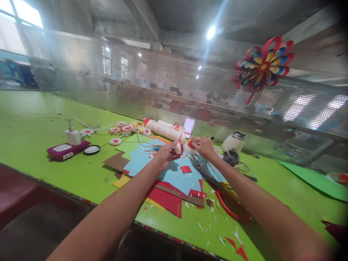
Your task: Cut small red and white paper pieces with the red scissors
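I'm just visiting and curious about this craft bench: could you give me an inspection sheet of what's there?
Surface: bright green worktable, littered with paper scraps.
Job's things: small red-and-white paper cup in the right hand; another small cup at the left hand.
Clutter: overlapping coloured paper sheets, row of white paper cups, red-handled scissors, white jar.
Fingers: both pinching cups.
Cables: white charger cable.
Surroundings: perforated metal screen, paper pinwheel.

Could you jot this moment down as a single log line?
left hand: holds paper cup | right hand: holds second cup | below: coloured paper on green table
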A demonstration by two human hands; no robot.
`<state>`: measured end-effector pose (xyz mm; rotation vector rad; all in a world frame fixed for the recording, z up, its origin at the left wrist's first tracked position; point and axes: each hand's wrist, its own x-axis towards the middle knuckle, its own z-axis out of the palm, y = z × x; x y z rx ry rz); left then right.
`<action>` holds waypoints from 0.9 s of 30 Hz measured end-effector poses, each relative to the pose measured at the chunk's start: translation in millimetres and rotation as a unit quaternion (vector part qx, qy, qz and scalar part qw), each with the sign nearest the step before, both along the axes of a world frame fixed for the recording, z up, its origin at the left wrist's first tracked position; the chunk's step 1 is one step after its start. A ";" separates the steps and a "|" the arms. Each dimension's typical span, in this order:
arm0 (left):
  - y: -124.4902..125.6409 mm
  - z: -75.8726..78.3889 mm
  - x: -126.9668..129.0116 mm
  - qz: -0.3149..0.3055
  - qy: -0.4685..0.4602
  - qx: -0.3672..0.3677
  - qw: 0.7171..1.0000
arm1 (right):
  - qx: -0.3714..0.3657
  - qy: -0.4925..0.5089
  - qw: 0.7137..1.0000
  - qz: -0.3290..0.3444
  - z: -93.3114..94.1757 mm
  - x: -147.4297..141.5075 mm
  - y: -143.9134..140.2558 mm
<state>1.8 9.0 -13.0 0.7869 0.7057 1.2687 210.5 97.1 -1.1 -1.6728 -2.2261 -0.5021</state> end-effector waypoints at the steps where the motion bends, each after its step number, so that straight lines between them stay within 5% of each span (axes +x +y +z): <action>1: 0.6 -0.6 0.2 -0.002 0.000 0.000 1.000 | 0.018 0.006 1.000 -0.007 4.5 -0.1 0.4; 6: 2.2 -1.2 0.4 -0.003 0.004 0.000 1.000 | 0.047 0.024 0.999 0.003 21.7 -7.8 17.2; 16: 4.3 -5.4 0.9 -0.006 0.019 -0.002 1.000 | -0.063 0.023 0.998 0.013 -19.6 -19.4 37.0; 27: 2.9 -10.1 2.7 -0.012 0.051 0.001 0.999 | -0.020 0.080 0.996 -0.028 9.6 16.9 11.4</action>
